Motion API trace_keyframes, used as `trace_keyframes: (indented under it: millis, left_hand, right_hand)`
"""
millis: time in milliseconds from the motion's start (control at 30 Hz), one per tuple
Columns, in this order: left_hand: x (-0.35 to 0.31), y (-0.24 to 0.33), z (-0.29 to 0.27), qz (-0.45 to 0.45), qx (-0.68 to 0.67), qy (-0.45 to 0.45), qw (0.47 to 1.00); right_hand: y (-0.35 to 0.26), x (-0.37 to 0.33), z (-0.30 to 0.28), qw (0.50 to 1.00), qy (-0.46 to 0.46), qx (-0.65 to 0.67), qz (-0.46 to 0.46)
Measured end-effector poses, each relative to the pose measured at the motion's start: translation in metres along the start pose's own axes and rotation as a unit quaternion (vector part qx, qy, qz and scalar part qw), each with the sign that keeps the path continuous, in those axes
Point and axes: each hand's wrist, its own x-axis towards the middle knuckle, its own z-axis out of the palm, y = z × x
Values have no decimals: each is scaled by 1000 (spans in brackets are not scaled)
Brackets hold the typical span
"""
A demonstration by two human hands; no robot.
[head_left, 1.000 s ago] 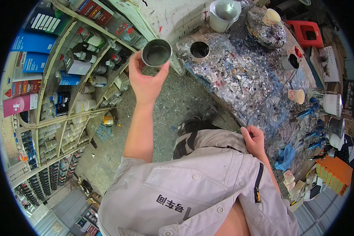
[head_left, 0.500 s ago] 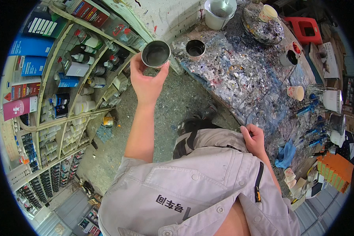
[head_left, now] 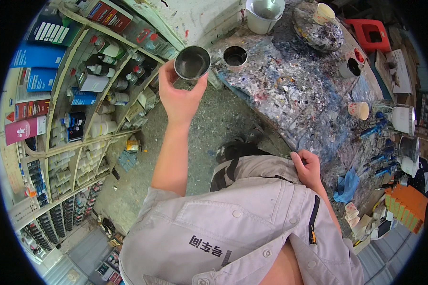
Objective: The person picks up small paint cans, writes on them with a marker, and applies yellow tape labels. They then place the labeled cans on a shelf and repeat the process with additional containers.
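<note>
My left hand (head_left: 180, 97) is raised over the floor, thumb and fingers wrapped round a cup (head_left: 193, 63). Its inside is dark grey and its mouth faces up toward me. Just right of it, apart, a second cup (head_left: 235, 57) with a black inside stands at the corner of the paint-crusted workbench (head_left: 290, 90). My right hand (head_left: 307, 165) rests by the near edge of the bench, beside my trousers. Its fingers are curled in; whatever they may hold is hidden.
Shelves (head_left: 57, 151) full of bottles and boxes line the left. On the bench stand a white bucket (head_left: 264, 18), a paint-caked round lump (head_left: 317, 31) bearing a paper cup (head_left: 323, 14), another paper cup (head_left: 358, 110), a dark-stained cup (head_left: 350, 68) and a blue cloth (head_left: 346, 185).
The cup in my left hand has shifted slightly to the right and tilted a little more toward me. My right hand has stayed in place.
</note>
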Motion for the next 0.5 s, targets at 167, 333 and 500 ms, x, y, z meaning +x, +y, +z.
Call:
trace_keyframes:
  millis: [167,333,500]
  left_hand:
    - [-8,5,13,12,-20,12,1000]
    - [-36,11,35,-9,-63,-32,997]
    - [-87,29,53,-43,-156,-127,979]
  right_hand:
    - [1,-2,-3,1000,2,5,-3]
    - [2,-4,-4,1000,-1,8,5]
    - [4,-6,-5,1000,6,-14,-6]
